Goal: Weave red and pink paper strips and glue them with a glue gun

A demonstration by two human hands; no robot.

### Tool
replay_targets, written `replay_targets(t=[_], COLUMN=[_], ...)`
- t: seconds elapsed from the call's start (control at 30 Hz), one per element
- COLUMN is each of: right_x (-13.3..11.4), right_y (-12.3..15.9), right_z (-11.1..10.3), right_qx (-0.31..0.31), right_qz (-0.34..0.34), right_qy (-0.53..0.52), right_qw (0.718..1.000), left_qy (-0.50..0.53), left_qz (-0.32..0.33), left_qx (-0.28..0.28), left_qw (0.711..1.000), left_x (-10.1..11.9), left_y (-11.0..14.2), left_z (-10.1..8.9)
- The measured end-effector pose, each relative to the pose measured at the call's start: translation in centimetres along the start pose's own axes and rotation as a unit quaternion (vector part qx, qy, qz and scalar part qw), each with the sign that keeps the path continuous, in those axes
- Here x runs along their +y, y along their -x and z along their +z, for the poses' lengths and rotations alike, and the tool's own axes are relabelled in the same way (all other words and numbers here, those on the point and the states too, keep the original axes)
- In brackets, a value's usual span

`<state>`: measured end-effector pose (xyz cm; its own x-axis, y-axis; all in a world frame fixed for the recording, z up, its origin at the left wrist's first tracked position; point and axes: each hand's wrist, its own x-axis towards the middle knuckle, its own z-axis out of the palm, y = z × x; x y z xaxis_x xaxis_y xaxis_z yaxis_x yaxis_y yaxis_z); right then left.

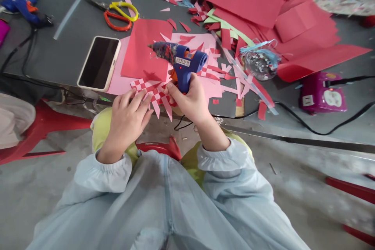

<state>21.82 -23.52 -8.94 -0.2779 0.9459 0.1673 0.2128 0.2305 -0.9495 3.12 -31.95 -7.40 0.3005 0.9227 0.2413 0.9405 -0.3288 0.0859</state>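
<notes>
My right hand (190,99) is wrapped round the handle of a blue hot glue gun (182,62), its nozzle pointing left above the papers. Stringy residue covers the barrel, and a small red light glows on its side. Flat on a red and pink woven paper piece (152,94) rest the fingers of my left hand (127,115), slightly apart. The woven piece has pointed strips hanging over the table edge, and part of it is hidden by my hands. Beneath lie a red paper sheet (148,49) and pink paper (215,86).
Left of the papers lie a phone (99,63), scissors (120,15), a clear glue stick (74,6) and another glue gun (25,6). To the right are red sheets (249,4), a small container (260,64) and a purple box (322,93) with a black cord.
</notes>
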Motion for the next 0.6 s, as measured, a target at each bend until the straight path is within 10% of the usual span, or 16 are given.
replay_targets(t=[0.6], right_x=[-1.6], right_y=[-0.5], right_z=[1.7], right_qx=[-0.027], right_qz=[0.044], right_qy=[-0.108], right_qw=[0.993], left_qy=[0.018], left_qz=[-0.018], left_qx=[0.013], left_qw=[1.0], left_x=[0.6], left_y=[0.1], left_z=[0.6])
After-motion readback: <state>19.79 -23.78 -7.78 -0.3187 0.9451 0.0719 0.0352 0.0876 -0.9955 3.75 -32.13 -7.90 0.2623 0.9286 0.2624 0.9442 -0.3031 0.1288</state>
